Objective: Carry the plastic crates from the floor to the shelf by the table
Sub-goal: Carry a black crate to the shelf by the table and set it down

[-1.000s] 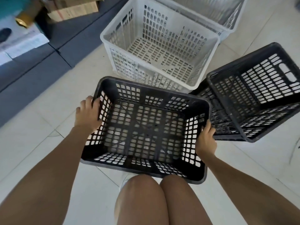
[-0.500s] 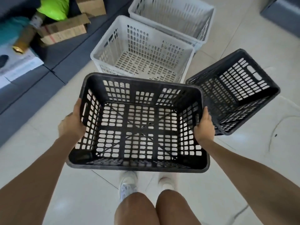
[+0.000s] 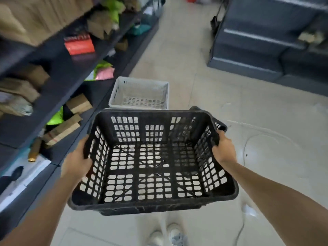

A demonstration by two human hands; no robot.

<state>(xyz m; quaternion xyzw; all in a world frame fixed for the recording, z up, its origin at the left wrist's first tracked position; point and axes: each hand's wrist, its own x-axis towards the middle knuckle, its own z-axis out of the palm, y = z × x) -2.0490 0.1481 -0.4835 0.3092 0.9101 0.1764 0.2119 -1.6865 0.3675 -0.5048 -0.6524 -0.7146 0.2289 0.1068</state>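
Note:
I hold an empty black plastic crate [image 3: 152, 157] level in front of me, well above the floor. My left hand [image 3: 77, 161] grips its left rim and my right hand [image 3: 224, 150] grips its right rim. Beyond it a white plastic crate [image 3: 140, 93] stands on the floor. A corner of a second black crate [image 3: 220, 126] shows behind the held crate's right side, mostly hidden. A dark shelf unit [image 3: 60, 82] runs along the left.
The left shelves carry cardboard boxes [image 3: 65, 126], a red packet [image 3: 79, 45] and green and pink bags [image 3: 104, 71]. A grey stepped unit [image 3: 266, 50] stands at the far right. Pale tiled floor [image 3: 266, 130] lies between. My white shoes [image 3: 166, 235] are below.
I have stood up and lifted the black crate off the floor. The view has swung up, so the shelves and the aisle now show and the floor crates sit farther away.

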